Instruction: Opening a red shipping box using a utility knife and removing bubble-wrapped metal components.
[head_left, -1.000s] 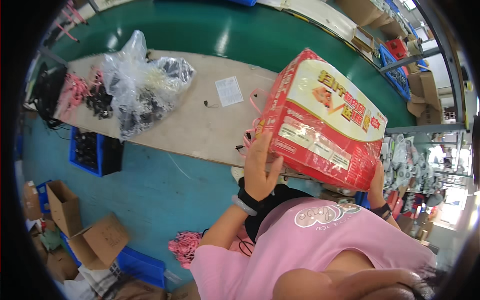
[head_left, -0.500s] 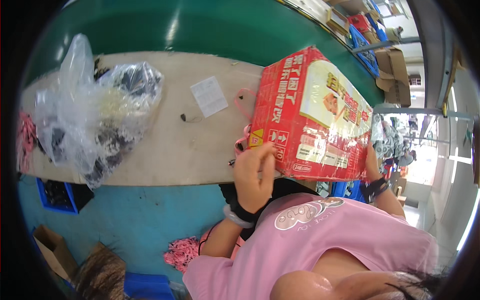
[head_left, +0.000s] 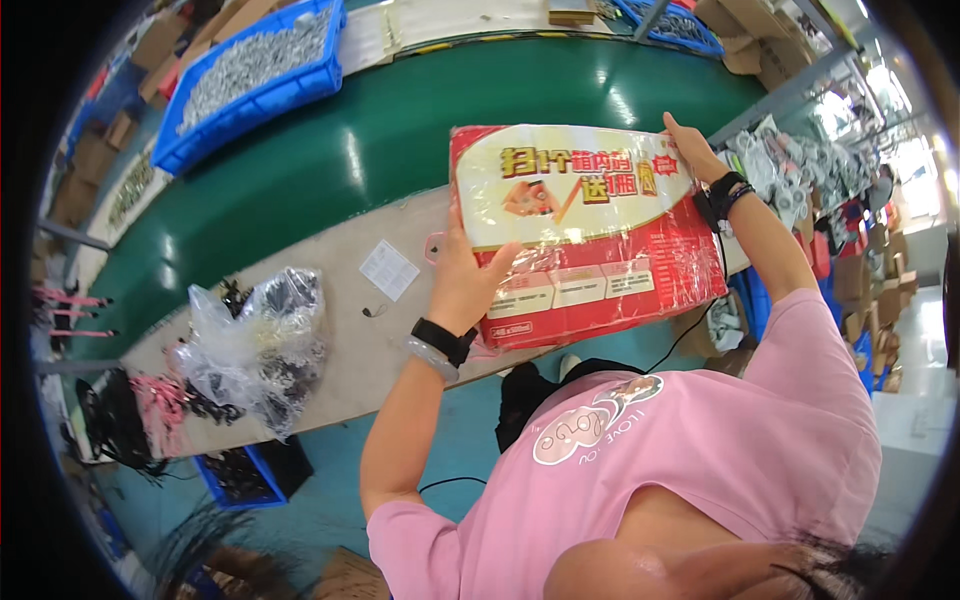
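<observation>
A red cardboard box (head_left: 620,262) with a white and yellow printed panel and shiny tape is between my hands, tilted over the front of the workbench. My left hand (head_left: 466,278) grips its left side, with the thumb on the near face and the other fingers partly hidden. At the upper right edge, my right hand (head_left: 692,150) holds the other side, fingers along the edge. To the left of the box lie a small white paper sheet (head_left: 389,271) and a little black part (head_left: 374,311). A pink strap piece (head_left: 434,248) shows beside the box, mostly covered.
A clear plastic bag of black parts (head_left: 265,350) lies on the beige benchtop (head_left: 335,345), near pink straps (head_left: 160,410). Beyond runs a green conveyor belt (head_left: 430,110). A blue tray of grey metal parts (head_left: 255,75) stands behind it. Below the bench is a blue bin (head_left: 245,475).
The box has been lifted and turned so its large printed face shows more squarely. My left hand moved up its side, my right hand to the far edge. The view has shifted.
</observation>
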